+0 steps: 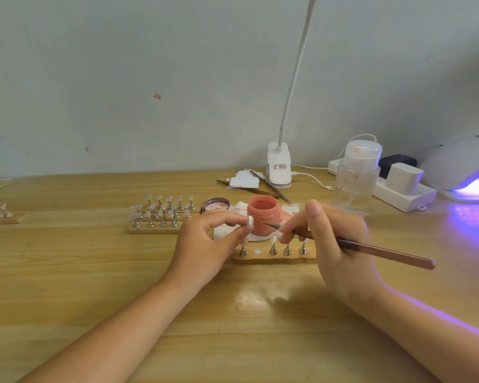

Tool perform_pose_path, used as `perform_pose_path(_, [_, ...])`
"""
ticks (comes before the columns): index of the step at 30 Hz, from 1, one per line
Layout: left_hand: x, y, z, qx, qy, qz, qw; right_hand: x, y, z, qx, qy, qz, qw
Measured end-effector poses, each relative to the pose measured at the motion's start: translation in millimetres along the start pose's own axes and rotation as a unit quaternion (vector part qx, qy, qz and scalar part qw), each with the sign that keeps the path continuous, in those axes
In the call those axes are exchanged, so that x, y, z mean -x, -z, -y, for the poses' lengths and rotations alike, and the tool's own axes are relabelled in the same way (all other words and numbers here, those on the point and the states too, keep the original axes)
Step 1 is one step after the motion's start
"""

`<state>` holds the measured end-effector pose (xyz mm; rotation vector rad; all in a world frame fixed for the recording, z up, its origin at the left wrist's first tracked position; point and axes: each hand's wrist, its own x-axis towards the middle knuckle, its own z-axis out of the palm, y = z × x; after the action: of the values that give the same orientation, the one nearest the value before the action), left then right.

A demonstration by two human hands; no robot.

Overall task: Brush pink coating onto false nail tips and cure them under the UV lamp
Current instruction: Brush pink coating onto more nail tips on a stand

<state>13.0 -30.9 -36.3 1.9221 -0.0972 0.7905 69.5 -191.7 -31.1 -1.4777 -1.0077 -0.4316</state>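
a clear false nail tip (249, 221) is pinched between the thumb and forefinger of the left hand (208, 242), raised just above the front wooden holder strip (274, 257) and just left of an open jar of pink coating (262, 218). the right hand (328, 239) grips a thin brown brush (351, 243) like a pen, its pointed bristles aimed left, close to the nail tip. the front strip carries four small metal stands, at least one with a clear tip on it, and one bare round spot between the first and second stand. the jar stands on a white tissue (234, 217) stained pink, with its lid (216, 205) lying open-side up just to the left. farther left, more wooden strips (155, 220) hold rows of clear nail tips on stands. at the far right a white uv lamp (463, 167) glows purple onto the wooden table (80, 272). behind the jar are a clear pump bottle (356, 178), a white power strip (401, 190), a clip-on desk lamp (279, 167) and two other brushes (268, 187) beside paper squares.
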Motion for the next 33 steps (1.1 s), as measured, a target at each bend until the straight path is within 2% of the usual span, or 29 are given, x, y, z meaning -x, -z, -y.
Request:
perform_pose_path(7, [-1, -1, 3, -0.017, -0.026, -0.009, 0.999, 4, -4, -3, 0.077, 0.065, 0.000, 0.995])
perform_pose_path(11, [-1, 0, 4, -0.020, -0.026, -0.018, 0.999, 8, -3, -6, 0.056, 0.058, 0.034, 0.996])
perform_pose_path(16, [0, -1, 2, -0.025, -0.027, -0.016, 0.999, 8, -3, -5, 0.074, 0.067, 0.010, 0.995])
perform_pose_path(26, [0, -1, 0, -0.023, -0.014, -0.025, 0.999, 13, -6, -8, 0.105, 0.071, 0.012, 0.992])
perform_pose_path(33, [0, -1, 0, -0.027, -0.008, -0.032, 0.999, 11, -6, -10, 0.145, 0.110, -0.003, 0.983])
